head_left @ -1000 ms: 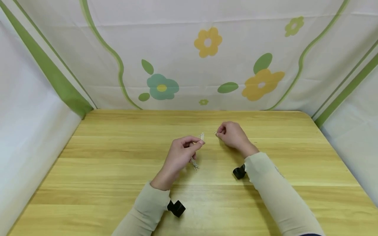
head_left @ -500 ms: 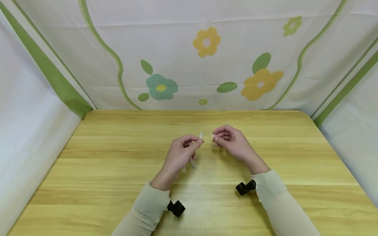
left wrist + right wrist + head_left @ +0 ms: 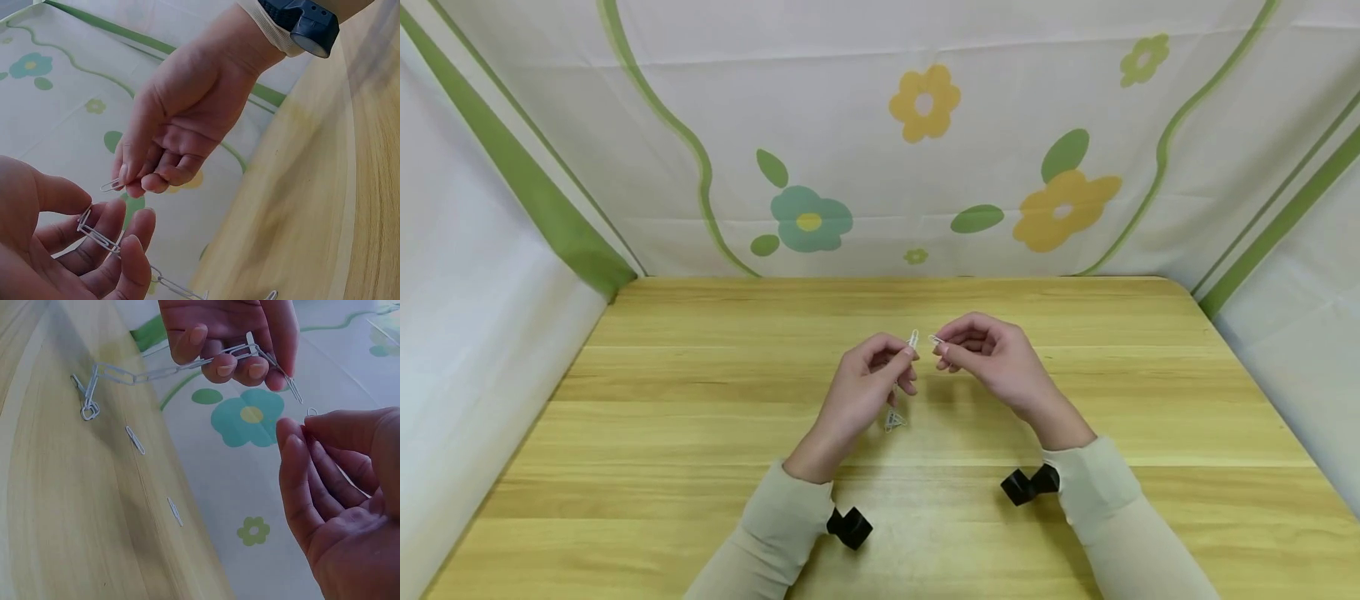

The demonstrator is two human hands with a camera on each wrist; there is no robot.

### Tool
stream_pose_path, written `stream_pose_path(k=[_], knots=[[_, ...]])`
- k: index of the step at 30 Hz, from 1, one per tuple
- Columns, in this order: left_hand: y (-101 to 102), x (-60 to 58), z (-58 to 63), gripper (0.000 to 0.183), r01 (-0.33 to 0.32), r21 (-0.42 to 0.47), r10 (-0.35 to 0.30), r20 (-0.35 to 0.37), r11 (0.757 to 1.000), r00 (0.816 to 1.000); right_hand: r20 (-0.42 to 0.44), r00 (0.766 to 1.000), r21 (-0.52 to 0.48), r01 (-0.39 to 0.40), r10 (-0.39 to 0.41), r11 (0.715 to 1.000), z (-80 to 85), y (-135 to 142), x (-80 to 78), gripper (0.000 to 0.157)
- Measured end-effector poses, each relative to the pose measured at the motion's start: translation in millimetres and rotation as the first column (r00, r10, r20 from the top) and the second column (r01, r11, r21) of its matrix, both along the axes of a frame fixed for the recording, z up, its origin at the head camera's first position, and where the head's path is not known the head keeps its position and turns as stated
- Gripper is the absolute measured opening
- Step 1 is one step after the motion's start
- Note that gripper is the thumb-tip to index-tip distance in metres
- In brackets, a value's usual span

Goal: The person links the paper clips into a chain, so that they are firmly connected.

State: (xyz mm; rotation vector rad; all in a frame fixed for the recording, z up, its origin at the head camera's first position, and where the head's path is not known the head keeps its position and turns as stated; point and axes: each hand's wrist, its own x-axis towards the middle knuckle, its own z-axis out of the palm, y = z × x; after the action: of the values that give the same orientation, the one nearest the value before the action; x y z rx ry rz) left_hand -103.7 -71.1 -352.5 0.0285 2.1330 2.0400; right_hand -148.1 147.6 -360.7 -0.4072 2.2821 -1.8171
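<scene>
A chain of white paper clips (image 3: 100,236) runs from my left hand (image 3: 867,383), whose thumb and forefinger pinch the clip at one end so that its tip sticks up. The rest of the chain passes across the fingers and hangs to the table, where its tail bunches up in the right wrist view. My right hand (image 3: 1003,367) pinches a single white paper clip (image 3: 312,411) between thumb and forefinger. A small gap separates this clip from the chain's end clip (image 3: 295,390). Both hands are above the table, fingertips facing each other.
Two loose paper clips, one nearer the chain (image 3: 135,440) and another farther off (image 3: 175,512), appear to lie on the wood-grain table (image 3: 662,467). A white floral curtain (image 3: 865,108) stands behind the table. Each wrist carries a black camera (image 3: 850,528).
My right hand has turned and brought its paper clip leftward, closer to the chain's end. My left hand stays nearly in place, while the hanging part of the chain has shifted slightly.
</scene>
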Motion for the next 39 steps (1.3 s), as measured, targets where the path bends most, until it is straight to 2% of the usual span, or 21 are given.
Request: stream_pose_path(k=[4, 8, 15, 23, 33, 36, 39], knots=[[0.9, -0.5, -0.5, 0.021, 0.004, 0.005, -0.004, 0.017, 1.000, 1.000, -0.027, 0.999, 0.025, 0.034, -0.033, 0.999, 2.1, -0.7, 2.1, 0.014], [2.1, 0.2, -0.5, 0.020, -0.002, 0.014, 0.001, 0.031, 1.000, 1.000, -0.012, 0.999, 0.032, 0.046, -0.046, 0.998, 1.8, -1.8, 2.5, 0.016], [4.0, -0.3, -2.7, 0.019, 0.001, 0.036, -0.003, 0.049, 0.999, 0.999, -0.017, 0.998, -0.037, 0.052, -0.052, 0.998, 0.0, -3.4, 2.7, 0.014], [6.1, 0.2, -2.8, 0.018, 0.026, 0.057, -0.030, 0.063, 0.998, 0.998, -0.029, 0.996, -0.136, 0.074, -0.079, 0.988, -0.7, -5.7, 4.5, 0.025], [8.3, 1.6, -2.4, 0.018, 0.027, 0.059, -0.032, 0.080, 0.998, 0.996, -0.062, 0.997, -0.162, 0.034, -0.044, 0.986, -0.5, -8.3, 7.1, 0.022], [8.4, 1.6, -2.1, 0.017, 0.028, 0.064, -0.033, 0.081, 0.998, 0.996, -0.063, 0.998, -0.133, 0.010, -0.018, 0.991, 0.3, -8.7, 7.5, 0.026], [8.4, 1.7, -1.9, 0.016, 0.032, 0.074, -0.038, 0.080, 0.997, 0.996, -0.066, 0.998, -0.050, -0.001, -0.003, 0.999, 0.3, -8.9, 7.3, 0.026]])
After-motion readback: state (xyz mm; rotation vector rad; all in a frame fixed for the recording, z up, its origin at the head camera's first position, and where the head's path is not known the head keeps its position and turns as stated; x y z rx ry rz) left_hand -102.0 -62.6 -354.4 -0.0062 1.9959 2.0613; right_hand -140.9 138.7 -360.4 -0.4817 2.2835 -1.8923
